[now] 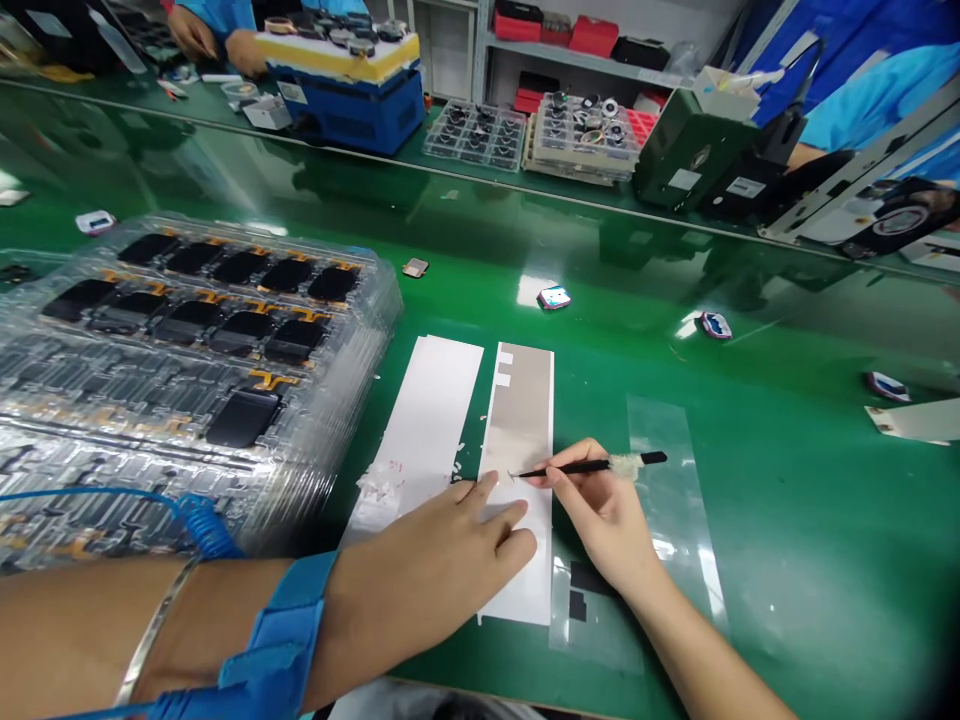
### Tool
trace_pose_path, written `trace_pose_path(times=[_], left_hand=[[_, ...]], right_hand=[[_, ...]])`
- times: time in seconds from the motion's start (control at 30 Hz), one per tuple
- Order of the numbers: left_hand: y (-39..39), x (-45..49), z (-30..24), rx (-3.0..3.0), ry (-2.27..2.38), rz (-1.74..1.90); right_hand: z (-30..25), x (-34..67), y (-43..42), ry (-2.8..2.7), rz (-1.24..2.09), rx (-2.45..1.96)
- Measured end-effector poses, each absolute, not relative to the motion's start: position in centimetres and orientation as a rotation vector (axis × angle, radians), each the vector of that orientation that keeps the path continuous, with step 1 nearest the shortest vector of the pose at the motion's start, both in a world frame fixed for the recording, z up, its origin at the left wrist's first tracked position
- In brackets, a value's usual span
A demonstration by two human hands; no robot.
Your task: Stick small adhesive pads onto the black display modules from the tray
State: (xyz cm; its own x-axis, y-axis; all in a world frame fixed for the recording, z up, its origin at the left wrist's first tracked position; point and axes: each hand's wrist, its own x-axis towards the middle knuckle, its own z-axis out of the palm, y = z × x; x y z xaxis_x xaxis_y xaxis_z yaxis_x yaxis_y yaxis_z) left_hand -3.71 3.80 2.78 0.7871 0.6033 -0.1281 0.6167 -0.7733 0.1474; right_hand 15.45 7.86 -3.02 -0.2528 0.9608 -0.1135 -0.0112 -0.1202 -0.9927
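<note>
Left hand (442, 545), fingers open and pressed flat on the grey film strip (521, 410), which looks thin and flimsy, best taken by its edge; right hand (600, 515), fingers pinching black tweezers (592, 467).

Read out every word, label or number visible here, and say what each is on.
Nothing can be read.
White label on the green machine: too small.
White label on the black unit: too small.
Label on the blue case: too blurred.
Red marks on the white strip: too small.

pick tip (512, 475): likely touching, too small | left forearm (165, 630): cut off
</note>
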Motion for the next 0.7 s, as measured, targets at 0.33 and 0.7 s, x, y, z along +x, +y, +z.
trace_pose_path(times=[0.33,0.7], left_hand=[[5.0,-3.7,5.4,2.246,1.121,0.014],[5.5,-3.6,5.9,1.185,1.122,0.602]], right_hand=[[0.5,16.5,8.2,-0.817,1.573,-0.9],[1.3,13.1,5.5,-0.866,1.247,-0.916]])
